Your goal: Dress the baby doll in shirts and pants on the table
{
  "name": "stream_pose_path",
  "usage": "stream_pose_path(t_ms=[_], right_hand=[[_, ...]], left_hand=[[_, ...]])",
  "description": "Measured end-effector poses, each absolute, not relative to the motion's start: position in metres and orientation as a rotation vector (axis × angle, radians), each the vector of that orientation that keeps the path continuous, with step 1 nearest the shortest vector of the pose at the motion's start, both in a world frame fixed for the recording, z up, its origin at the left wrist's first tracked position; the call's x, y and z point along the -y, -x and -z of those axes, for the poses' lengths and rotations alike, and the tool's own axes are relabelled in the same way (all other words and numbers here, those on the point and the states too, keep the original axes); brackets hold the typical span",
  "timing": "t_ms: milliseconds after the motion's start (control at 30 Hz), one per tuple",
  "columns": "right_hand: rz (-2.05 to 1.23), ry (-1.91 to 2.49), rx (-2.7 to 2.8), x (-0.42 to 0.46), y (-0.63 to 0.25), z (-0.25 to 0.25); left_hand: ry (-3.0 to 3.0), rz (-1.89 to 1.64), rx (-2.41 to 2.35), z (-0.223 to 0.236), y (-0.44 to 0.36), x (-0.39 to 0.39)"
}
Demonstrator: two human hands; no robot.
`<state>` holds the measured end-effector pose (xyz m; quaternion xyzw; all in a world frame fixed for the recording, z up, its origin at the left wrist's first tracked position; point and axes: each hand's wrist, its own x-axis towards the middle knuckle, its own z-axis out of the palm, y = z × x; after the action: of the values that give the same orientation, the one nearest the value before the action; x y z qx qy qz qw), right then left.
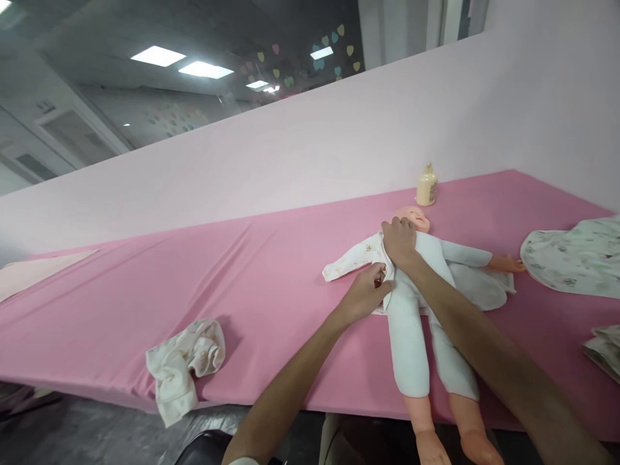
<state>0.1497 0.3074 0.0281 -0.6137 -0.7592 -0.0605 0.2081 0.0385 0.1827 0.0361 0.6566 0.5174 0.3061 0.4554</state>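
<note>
A baby doll (pixel 408 349) with a white cloth body lies on its back on the pink-covered table, its feet over the near edge. A white printed baby shirt (pixel 358 254) lies over the doll's side at the left, with one sleeve stretched outward. Pinched in my left hand (pixel 367 294) is the shirt's edge beside the doll's waist. My right hand (pixel 400 241) is closed on the shirt near the doll's shoulder and hides part of its neck and chest. The doll's other arm (pixel 467 254) points right, outside the shirt; white fabric lies under it.
A pump bottle (pixel 427 186) stands behind the doll's head by the wall. A crumpled printed garment (pixel 186 365) hangs partly over the near edge at left. A printed cloth (pixel 576 255) and folded fabric (pixel 605 349) lie at right. Above the wall runs a reflective window (pixel 194 77).
</note>
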Motion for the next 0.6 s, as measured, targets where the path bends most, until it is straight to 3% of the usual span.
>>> stream_pose_path(t_ms=[200, 333, 467, 600], right_hand=[[0.047, 1.55, 2.284, -0.285, -0.17, -0.027], [0.058, 1.54, 2.14, -0.266, -0.235, -0.019], [0.012, 1.871, 1.706, -0.257, -0.32, -0.009], [-0.128, 2.157, 1.341, -0.257, -0.37, 0.008]], left_hand=[[-1.928, -0.627, -1.557, -0.05, -0.047, -0.183], [-2.194, -0.808, -1.792, -0.063, -0.071, -0.198], [-2.514, -0.726, -1.446, -0.064, -0.122, -0.231], [-2.795, -0.333, -1.049, -0.047, -0.181, -0.277]])
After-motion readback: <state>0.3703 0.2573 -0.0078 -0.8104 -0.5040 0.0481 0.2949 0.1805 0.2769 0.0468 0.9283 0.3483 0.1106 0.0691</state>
